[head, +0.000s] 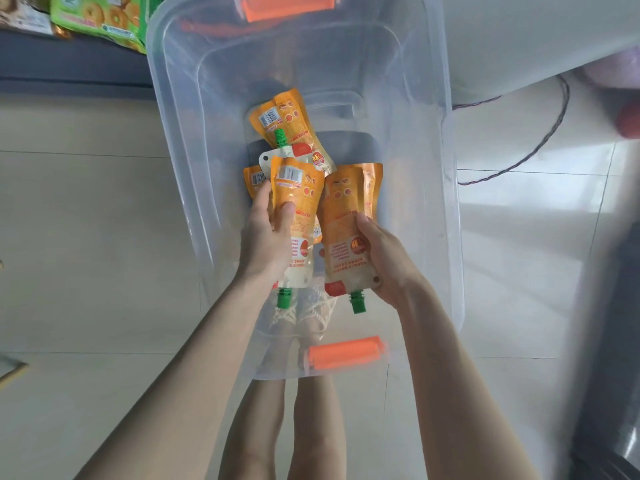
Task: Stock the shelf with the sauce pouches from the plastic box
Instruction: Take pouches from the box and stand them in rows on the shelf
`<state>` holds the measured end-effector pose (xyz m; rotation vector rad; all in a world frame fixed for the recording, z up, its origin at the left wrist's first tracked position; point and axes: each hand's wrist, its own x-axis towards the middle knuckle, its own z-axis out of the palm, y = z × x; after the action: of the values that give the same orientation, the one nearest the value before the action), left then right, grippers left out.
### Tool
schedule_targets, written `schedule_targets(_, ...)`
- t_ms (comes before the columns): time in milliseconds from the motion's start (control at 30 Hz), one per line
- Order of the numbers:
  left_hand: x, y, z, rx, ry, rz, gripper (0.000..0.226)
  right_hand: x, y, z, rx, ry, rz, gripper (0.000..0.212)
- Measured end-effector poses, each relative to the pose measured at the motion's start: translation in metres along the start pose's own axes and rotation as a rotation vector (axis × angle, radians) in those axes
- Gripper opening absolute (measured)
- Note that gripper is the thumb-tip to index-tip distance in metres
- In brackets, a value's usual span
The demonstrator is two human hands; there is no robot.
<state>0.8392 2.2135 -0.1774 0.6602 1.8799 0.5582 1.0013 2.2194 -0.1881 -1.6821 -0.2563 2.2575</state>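
Note:
A clear plastic box (180, 140) with orange latches stands on the floor in the middle of the view. Inside it lie orange sauce pouches with green caps; one loose pouch (291, 121) rests toward the far side. My left hand (265, 237) grips an orange pouch (298, 199) over the box, cap pointing toward me, with another pouch (252, 180) partly hidden behind it. My right hand (384, 261) holds a pouch (343, 216) beside it, seemingly with a second one stacked behind.
A dark shelf (69, 60) with green snack packets (100, 17) sits at the top left. A white surface (536, 32) overhangs the top right, and a dark cable (540, 143) runs across the tiled floor on the right. My legs show below the box.

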Motion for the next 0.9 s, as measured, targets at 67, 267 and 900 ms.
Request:
schedule_targets(67, -0.008, 0.008, -0.004, 0.024, -0.004, 0.056, 0.047, -0.010, 0.000, 0.004, -0.005, 0.014, -0.065, 0.036)
schedule_targets(267, -0.047, 0.026, -0.012, -0.235, -0.248, 0.080, 0.040, -0.049, -0.009, 0.024, 0.022, 0.008, -0.192, 0.031)
schedule_targets(900, -0.060, 0.005, -0.020, -0.269, -0.117, -0.011, 0.020, -0.071, -0.008, 0.060, -0.051, -0.067, -0.189, 0.018)
